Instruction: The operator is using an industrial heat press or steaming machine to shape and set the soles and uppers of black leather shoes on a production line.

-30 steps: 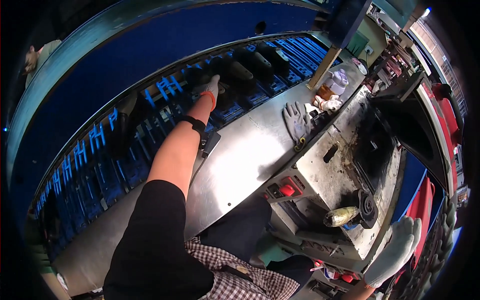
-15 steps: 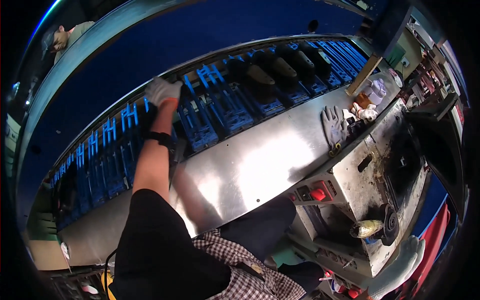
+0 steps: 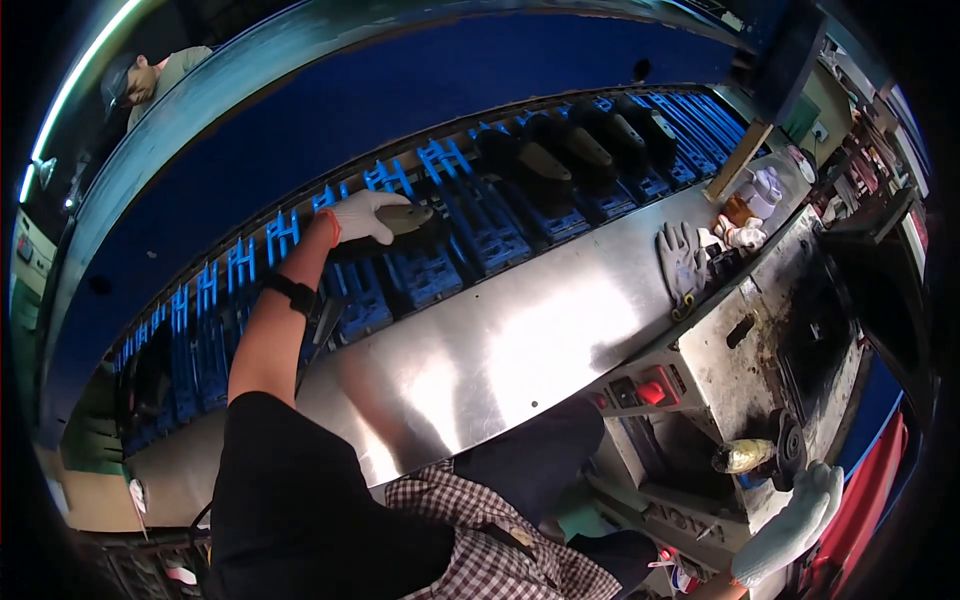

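Observation:
In a light work glove, my left hand point(image 3: 366, 217) is closed on a dark, shoe-shaped piece point(image 3: 408, 219) with a greyish-olive flat face, over the blue slatted rack point(image 3: 430, 275). Several similar dark pieces point(image 3: 590, 147) lie further right on the rack. At the lower right, my gloved right hand point(image 3: 795, 525) has its fingers stretched out and holds nothing I can see. Just above its fingertips is a round black tool point(image 3: 789, 450) with a yellowish wrapped handle point(image 3: 744, 456); I cannot tell whether they touch.
A shiny metal ledge point(image 3: 500, 340) runs before the rack. On its right lie a grey glove point(image 3: 680, 262), crumpled cloths point(image 3: 742, 233) and an amber container point(image 3: 737, 209). A metal box with a red button point(image 3: 651, 392) stands near right. Beyond the blue panel, a person point(image 3: 150, 85) stands.
My left hand has moved right and nearer along the rack, and the dark piece now shows in its grip. My right hand has risen slightly leftward, closer to the round black tool.

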The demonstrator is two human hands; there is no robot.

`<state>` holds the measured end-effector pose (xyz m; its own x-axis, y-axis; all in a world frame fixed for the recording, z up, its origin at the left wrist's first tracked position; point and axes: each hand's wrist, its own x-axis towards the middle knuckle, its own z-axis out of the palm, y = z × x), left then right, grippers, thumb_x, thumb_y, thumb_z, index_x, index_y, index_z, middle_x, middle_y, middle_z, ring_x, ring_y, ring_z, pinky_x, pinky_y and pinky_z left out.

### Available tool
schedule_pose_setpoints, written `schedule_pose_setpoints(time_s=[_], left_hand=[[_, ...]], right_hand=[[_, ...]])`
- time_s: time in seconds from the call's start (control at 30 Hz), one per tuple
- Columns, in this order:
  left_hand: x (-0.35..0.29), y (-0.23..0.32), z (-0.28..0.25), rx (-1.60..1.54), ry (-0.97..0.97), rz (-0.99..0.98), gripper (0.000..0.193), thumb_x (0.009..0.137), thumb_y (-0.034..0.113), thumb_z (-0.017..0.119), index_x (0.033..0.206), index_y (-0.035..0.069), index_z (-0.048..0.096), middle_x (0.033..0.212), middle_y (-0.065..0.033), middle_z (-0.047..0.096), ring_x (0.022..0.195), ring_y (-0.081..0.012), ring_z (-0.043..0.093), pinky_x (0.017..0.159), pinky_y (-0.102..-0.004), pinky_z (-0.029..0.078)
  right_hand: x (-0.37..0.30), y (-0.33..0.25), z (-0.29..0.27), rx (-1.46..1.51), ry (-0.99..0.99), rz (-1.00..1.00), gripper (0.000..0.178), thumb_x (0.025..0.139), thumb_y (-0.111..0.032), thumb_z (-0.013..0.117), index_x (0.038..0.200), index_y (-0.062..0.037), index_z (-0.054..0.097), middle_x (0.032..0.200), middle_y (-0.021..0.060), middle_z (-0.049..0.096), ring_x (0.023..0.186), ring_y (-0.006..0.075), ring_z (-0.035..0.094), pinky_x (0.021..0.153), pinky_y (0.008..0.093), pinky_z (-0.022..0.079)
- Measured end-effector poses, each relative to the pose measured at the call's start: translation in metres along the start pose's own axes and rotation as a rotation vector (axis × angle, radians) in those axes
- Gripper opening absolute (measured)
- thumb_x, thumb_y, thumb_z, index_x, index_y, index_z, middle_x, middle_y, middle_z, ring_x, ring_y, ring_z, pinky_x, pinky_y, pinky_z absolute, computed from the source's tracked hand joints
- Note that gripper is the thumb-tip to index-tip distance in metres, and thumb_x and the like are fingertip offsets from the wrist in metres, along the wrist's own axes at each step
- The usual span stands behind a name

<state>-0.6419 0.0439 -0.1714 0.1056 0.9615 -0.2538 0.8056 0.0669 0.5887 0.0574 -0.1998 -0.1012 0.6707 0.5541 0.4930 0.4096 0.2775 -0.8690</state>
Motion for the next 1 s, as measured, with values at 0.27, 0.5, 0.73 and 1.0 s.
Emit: schedule_pose_setpoints(time_s=[0.27, 0.5, 0.73, 1.0], left_hand=[[0.000, 0.021, -0.024, 0.430, 0.101, -0.093, 0.068, 0.068, 0.003, 0.073, 0.135, 0.008, 0.067, 0.130, -0.0187, 0.069, 0.121, -0.0331, 0.064, 0.103, -0.0412, 0.051], [0.004, 0.011, 0.073, -0.423, 0.829, -0.030, 0.041, 0.090, 0.015, 0.070, 0.131, 0.008, 0.067, 0.120, -0.0131, 0.071, 0.116, -0.0288, 0.066, 0.104, -0.0371, 0.049], [-0.005, 0.026, 0.107, -1.620, 0.718, -0.888, 0.097, 0.083, 0.060, 0.081, 0.158, 0.016, 0.039, 0.168, -0.0146, 0.024, 0.149, -0.0334, 0.034, 0.122, -0.0458, 0.031], [0.061, 0.054, 0.069, -1.490, 0.875, -1.051, 0.096, 0.078, 0.068, 0.077, 0.154, 0.019, 0.048, 0.166, -0.0099, 0.036, 0.149, -0.0335, 0.037, 0.119, -0.0625, 0.027]], right_hand=[[-0.011, -0.018, -0.019, -0.076, 0.057, 0.106, 0.044, 0.110, -0.022, 0.045, 0.147, 0.0029, 0.051, 0.132, 0.0149, 0.063, 0.122, 0.0234, 0.061, 0.106, 0.0354, 0.048], [-0.018, -0.015, -0.040, -0.050, 0.131, 0.116, 0.047, 0.110, -0.021, 0.041, 0.148, 0.0054, 0.048, 0.142, 0.0164, 0.056, 0.131, 0.0257, 0.057, 0.113, 0.0375, 0.045], [-0.016, 0.002, -0.067, -0.078, -0.024, -0.101, 0.046, 0.111, -0.021, 0.040, 0.147, 0.0055, 0.048, 0.144, 0.0156, 0.053, 0.132, 0.0254, 0.056, 0.115, 0.0403, 0.044], [-0.029, -0.008, -0.052, 0.069, 0.095, 0.063, 0.044, 0.110, -0.021, 0.046, 0.146, 0.0031, 0.050, 0.132, 0.0156, 0.062, 0.122, 0.0242, 0.061, 0.107, 0.0390, 0.047]])
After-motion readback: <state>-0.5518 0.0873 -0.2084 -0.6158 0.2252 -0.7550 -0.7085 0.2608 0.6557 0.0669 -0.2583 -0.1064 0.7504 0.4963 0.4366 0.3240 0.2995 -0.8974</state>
